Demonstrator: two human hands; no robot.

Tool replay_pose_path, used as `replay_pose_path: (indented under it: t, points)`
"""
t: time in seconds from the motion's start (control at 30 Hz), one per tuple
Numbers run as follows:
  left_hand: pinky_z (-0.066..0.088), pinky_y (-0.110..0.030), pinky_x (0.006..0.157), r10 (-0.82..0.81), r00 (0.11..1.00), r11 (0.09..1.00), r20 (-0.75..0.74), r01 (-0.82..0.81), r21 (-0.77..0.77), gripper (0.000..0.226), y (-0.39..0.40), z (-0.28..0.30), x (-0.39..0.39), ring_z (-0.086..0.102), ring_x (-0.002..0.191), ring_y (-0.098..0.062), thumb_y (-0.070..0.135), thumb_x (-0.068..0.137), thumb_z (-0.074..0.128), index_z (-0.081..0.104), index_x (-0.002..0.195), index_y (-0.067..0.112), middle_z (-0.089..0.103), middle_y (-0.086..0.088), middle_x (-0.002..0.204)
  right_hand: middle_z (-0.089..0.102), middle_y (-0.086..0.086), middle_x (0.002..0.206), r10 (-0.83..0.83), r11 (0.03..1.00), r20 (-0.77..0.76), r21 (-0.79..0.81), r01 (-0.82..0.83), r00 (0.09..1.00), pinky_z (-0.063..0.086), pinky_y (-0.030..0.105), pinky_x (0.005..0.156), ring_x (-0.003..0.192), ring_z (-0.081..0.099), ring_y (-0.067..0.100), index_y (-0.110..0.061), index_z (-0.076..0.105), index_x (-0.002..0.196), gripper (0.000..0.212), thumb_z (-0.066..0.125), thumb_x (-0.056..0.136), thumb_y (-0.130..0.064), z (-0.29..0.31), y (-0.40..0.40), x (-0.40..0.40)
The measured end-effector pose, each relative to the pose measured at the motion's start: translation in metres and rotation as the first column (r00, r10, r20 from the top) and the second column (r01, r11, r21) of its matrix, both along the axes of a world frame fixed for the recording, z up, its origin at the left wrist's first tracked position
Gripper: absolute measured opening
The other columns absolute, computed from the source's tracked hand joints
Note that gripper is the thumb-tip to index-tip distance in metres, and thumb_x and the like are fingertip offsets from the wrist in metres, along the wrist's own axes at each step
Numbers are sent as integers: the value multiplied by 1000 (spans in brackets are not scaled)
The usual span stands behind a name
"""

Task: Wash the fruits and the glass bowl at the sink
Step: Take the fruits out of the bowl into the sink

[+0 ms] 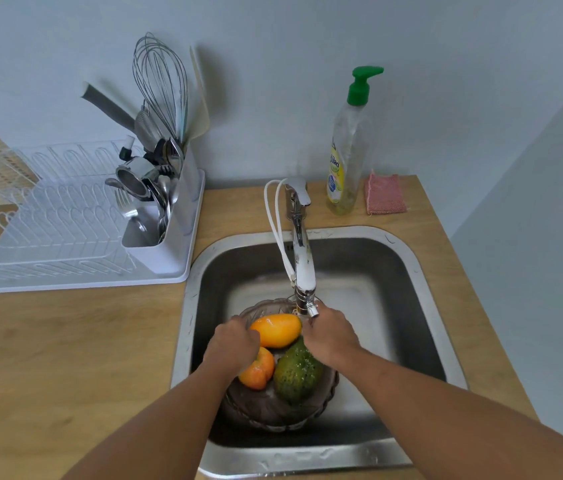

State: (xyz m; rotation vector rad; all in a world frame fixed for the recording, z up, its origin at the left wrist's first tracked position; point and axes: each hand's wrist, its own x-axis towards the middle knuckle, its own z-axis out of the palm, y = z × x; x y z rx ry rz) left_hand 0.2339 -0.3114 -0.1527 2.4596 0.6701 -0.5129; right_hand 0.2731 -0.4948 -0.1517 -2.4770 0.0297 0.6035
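Note:
A tinted glass bowl (pixel 259 407) sits in the steel sink (pixel 422 271), under the tap (pixel 302 261). Inside it lie an orange fruit (pixel 257 370) and a bumpy green fruit (pixel 297 372). A yellow-orange mango (pixel 276 329) is held above them, just below the tap's spout. My left hand (pixel 235 344) grips the mango's left end. My right hand (pixel 330 332) closes on its right end, right beside the spout. Whether water runs cannot be told.
A white dish rack (pixel 65 233) with a cutlery holder, whisk and utensils stands on the wooden counter (pixel 83 341) at left. A dish soap bottle (pixel 347 150) with a green pump and a pink sponge (pixel 385 195) stand behind the sink. Walls close in at back and right.

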Motion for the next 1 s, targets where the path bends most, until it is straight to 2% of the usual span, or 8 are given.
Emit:
replay_pose_path:
  t: [0.07, 0.17, 0.27, 0.4, 0.57, 0.73, 0.87, 1.0]
  points:
    - [43, -31, 58, 12, 1000, 999, -18, -13, -46, 20, 0, -7, -1, 54, 69, -18, 29, 92, 52, 58, 90, 10, 61, -8, 88, 70, 10, 108, 14, 1000, -37, -15, -15, 999, 57, 41, 82, 99, 67, 32, -21, 64, 109, 17, 49, 102, -26, -3, 10, 0]
    - [44, -32, 71, 30, 1000, 995, 1, -30, -93, 34, 1, -17, -3, 54, 82, -20, 30, 94, 53, 62, 121, 12, 66, -13, 109, 68, 9, 124, 67, 992, -19, -103, -68, 998, 45, 34, 78, 109, 63, 34, -24, 62, 134, 36, 45, 102, -31, -17, 21, -2]
    - [42, -30, 75, 21, 999, 994, 48, -16, -108, 44, 2, -24, -7, 51, 88, -17, 29, 97, 56, 55, 138, 12, 66, -13, 122, 69, 9, 120, 65, 984, 3, -168, -63, 998, 41, 36, 78, 106, 64, 33, -23, 64, 127, 34, 43, 103, -35, -26, 27, -4]
    - [43, -28, 77, 10, 993, 995, 122, 3, -100, 38, -2, -26, -10, 57, 93, -18, 27, 97, 61, 59, 131, 11, 68, -11, 119, 68, 8, 126, 73, 979, 8, -189, -71, 997, 45, 42, 99, 115, 62, 31, -19, 59, 137, 42, 42, 105, -41, -23, 30, -12]
    - [52, -32, 77, -13, 962, 997, 271, 34, -72, 36, -7, -10, -6, 65, 96, -18, 37, 92, 64, 59, 123, 19, 67, -1, 107, 72, 5, 112, -99, 994, 73, 47, 96, 992, 54, 41, 90, 105, 67, 30, -20, 64, 122, 27, 58, 100, -34, 2, 17, -9]
    - [55, -40, 81, -110, 932, 989, 345, 137, -57, 27, -54, 13, 18, 64, 92, -21, 38, 92, 58, 54, 117, 29, 66, 4, 103, 70, 5, 119, -284, 942, 75, 206, 264, 956, 56, 44, 94, 109, 66, 28, -25, 59, 126, 31, 62, 95, -25, 16, -22, 23]
    - [45, -34, 75, -178, 937, 975, 300, 208, -71, 35, -96, -3, 38, 66, 95, -24, 57, 90, 49, 45, 118, 36, 67, 4, 102, 68, 12, 123, -343, 930, 64, 162, 329, 937, 54, 44, 96, 113, 64, 32, -18, 59, 127, 29, 56, 98, -17, 13, -62, 46]
    - [41, -35, 80, -292, 935, 954, 200, 299, -3, 33, -131, -15, 55, 63, 109, -31, 41, 98, 55, 45, 123, 23, 66, -7, 113, 59, 18, 137, -319, 947, 33, 43, 317, 947, 48, 44, 105, 127, 57, 37, -13, 52, 141, 42, 52, 100, -13, -8, -81, 56]
